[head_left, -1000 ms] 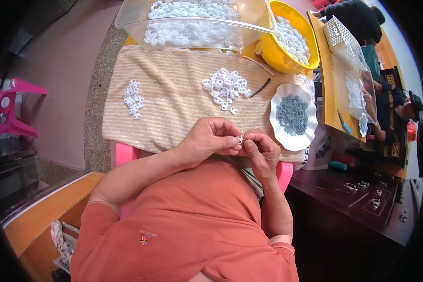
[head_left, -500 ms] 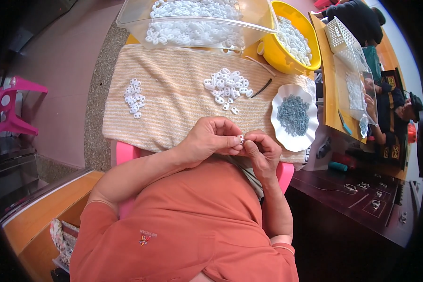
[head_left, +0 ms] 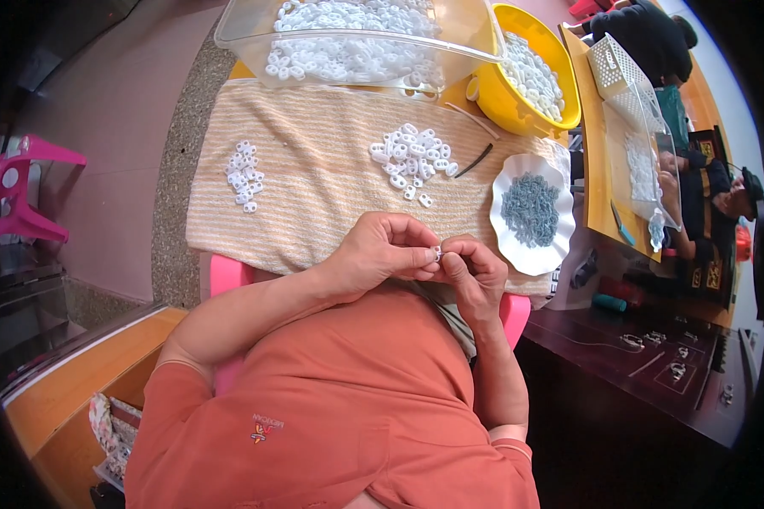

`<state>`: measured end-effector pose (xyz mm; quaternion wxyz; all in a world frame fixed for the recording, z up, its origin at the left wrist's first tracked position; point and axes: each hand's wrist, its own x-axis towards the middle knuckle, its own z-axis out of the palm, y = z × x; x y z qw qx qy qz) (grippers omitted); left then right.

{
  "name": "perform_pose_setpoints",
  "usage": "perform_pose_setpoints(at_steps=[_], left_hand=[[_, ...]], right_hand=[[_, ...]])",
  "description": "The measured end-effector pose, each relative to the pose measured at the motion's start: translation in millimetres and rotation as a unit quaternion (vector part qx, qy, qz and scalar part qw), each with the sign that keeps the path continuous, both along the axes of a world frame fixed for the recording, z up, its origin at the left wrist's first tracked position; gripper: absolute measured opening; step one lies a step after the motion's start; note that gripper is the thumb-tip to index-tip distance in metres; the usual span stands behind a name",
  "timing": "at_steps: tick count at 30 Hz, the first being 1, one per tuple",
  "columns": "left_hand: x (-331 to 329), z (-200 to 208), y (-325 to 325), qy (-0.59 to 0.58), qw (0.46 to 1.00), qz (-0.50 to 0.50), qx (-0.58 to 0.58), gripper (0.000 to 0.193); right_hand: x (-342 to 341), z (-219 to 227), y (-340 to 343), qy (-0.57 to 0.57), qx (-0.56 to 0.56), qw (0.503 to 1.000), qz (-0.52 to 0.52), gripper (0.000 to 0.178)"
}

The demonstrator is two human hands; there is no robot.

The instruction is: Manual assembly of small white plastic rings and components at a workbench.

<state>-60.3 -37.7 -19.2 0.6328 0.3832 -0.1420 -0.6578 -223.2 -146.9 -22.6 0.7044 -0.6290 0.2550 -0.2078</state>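
Note:
My left hand [head_left: 384, 248] pinches a small white plastic piece [head_left: 436, 251] between thumb and fingers, just past the table's near edge. Close against it, my right hand [head_left: 474, 265] is closed in a pinch at the piece's other side; whatever its fingertips grip is too small to make out. Beyond my hands, a pile of white oval two-holed pieces [head_left: 412, 154] lies on a striped towel [head_left: 314, 144]. A smaller pile of white pieces [head_left: 244, 176] is at the left. To the right, a white wavy-rimmed plate [head_left: 499, 222] holds many small grey-blue parts [head_left: 530, 210].
A clear bin [head_left: 365, 58] of white pieces stands at the back, beside a yellow basin [head_left: 508, 92] with more. A dark strip [head_left: 474, 161] and a pale strip [head_left: 477, 120] lie on the towel. Other people sit at a table [head_left: 598, 170] on the right. A pink stool [head_left: 30, 191] stands left.
Both hands keep their pinch in nearly the same place, with only a slight shift of the fingertips. The whole view has shifted very slightly.

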Motion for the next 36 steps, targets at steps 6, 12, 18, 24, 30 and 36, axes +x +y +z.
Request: perform_pose_setpoints(at_steps=[6, 12, 18, 24, 30, 36], left_hand=[[-2, 0, 0, -0.009, 1.0, 0.011, 0.008, 0.016], [-5, -2, 1, -0.008, 1.0, 0.029, 0.007, 0.015], [-6, -4, 1, -0.019, 0.999, 0.033, -0.004, 0.016], [-7, -6, 2, -0.037, 0.999, 0.034, -0.012, 0.016], [-7, -5, 2, -0.047, 0.998, 0.037, -0.018, 0.016], [-7, -7, 2, -0.036, 0.998, 0.04, -0.025, 0.016]], right_hand=[[-1, -3, 1, 0.03, -0.059, 0.998, -0.002, 0.01], [4, 6, 8, 0.033, -0.028, 0.999, -0.018, 0.01], [4, 3, 11, 0.046, -0.012, 0.998, -0.04, 0.012], [3, 0, 8, 0.049, 0.005, 0.998, -0.03, 0.013], [7, 8, 10, 0.039, 0.042, 0.998, -0.032, 0.014], [9, 14, 11, 0.009, 0.075, 0.997, -0.024, 0.016]])
